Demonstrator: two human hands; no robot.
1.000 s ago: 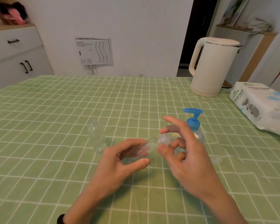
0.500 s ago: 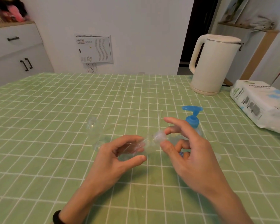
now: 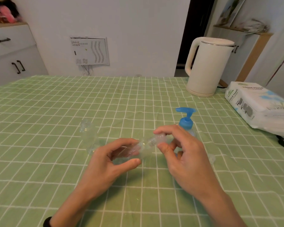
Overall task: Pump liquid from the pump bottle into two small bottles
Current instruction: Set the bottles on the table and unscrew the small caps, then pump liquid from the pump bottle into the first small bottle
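1. Small bottle (image 3: pixel 143 149): clear thin plastic, glossy, with a ridged thread at the neck.
2. Cap (image 3: pixel 161 138): translucent plastic.
3. Second small bottle (image 3: pixel 87 133): clear plastic, glossy.
4. Pump bottle (image 3: pixel 185 122): opaque blue plastic pump head, smooth with a slight sheen; clear body.
5. Tablecloth (image 3: pixel 56 112): checked green-and-white cloth, matt, lightly creased.
6. Kettle (image 3: pixel 206 66): cream shell, smooth and matt; bright metal lid rim.
7. Tissue pack (image 3: pixel 259 105): plastic film wrap, glossy and wrinkled.
8. Cabinet (image 3: pixel 15 51): matt white fronts, dark handles, wood-look top.
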